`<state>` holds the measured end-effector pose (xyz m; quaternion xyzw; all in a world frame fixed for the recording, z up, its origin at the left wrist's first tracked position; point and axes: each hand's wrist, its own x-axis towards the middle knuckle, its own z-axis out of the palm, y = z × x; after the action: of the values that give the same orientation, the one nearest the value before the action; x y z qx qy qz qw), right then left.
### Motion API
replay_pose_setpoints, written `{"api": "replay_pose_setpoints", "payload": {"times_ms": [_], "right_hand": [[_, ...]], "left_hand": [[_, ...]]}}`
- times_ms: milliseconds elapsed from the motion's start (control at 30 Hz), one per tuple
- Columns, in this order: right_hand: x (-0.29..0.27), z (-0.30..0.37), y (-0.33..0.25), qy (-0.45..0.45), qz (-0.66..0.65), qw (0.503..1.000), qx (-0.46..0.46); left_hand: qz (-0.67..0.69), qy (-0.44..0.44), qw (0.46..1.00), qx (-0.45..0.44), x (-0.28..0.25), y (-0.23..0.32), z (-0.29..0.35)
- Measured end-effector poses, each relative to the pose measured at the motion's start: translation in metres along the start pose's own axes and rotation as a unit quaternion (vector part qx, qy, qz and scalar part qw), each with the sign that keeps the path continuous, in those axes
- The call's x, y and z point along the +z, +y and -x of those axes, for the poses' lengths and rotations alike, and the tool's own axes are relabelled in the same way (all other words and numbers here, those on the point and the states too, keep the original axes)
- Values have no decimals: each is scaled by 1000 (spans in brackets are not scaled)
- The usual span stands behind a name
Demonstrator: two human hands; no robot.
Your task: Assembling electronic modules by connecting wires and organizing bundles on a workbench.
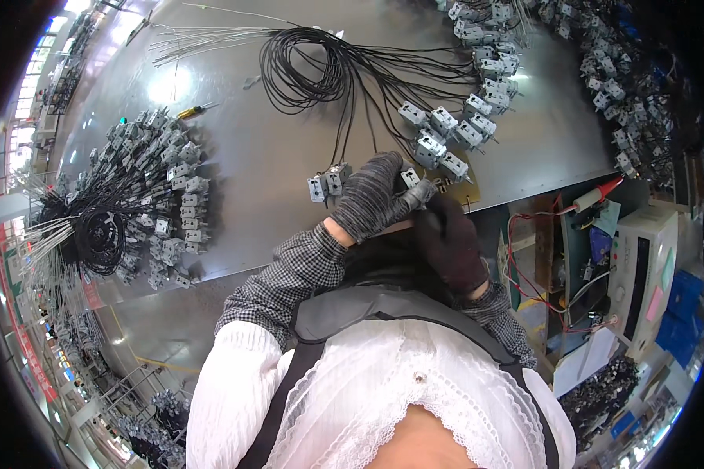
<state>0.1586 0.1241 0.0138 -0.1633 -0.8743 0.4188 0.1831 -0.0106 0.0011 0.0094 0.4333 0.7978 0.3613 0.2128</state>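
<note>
My left hand (374, 195), in a grey striped knit glove, is closed round a small grey metal block (411, 178) at the table's near edge. My right hand (449, 244), in a dark maroon glove, is just below and right of it. Its fingertips are tucked near my left thumb, and whatever they hold is hidden. Two similar blocks with black cables (328, 182) lie beside my left hand. More cabled grey blocks (444, 141) sit just beyond my hands, their black cables running to a coil (301, 69) farther back.
A big bundle of cabled blocks (164, 195) lies on the left of the metal table (242, 172). A yellow-handled screwdriver (194, 111) rests behind it. Further blocks (602, 78) are heaped at far right. Below stand a white boxy device (641, 266) and a red-handled tool with wire (598, 194).
</note>
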Motion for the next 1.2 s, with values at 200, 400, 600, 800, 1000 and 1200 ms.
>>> {"api": "replay_pose_setpoints", "payload": {"times_ms": [200,400,600,800,1000,1200], "right_hand": [[4,20,37,-85,-863,391,308],[5,18,31,-107,-822,438,348],[3,-8,12,-200,-611,708,291],[7,-30,14,-25,-403,902,152],[-7,-18,7,-64,-245,951,177],[-20,-13,-13,-68,-96,988,104]], "left_hand": [[214,63,975,-1,18,8,0],[-191,73,978,40,-63,6,17],[-312,-5,950,32,-49,-10,20],[-61,89,992,62,-30,-21,4],[-66,-27,996,55,-33,-33,-7],[-154,-29,986,65,-28,-18,-7]]}}
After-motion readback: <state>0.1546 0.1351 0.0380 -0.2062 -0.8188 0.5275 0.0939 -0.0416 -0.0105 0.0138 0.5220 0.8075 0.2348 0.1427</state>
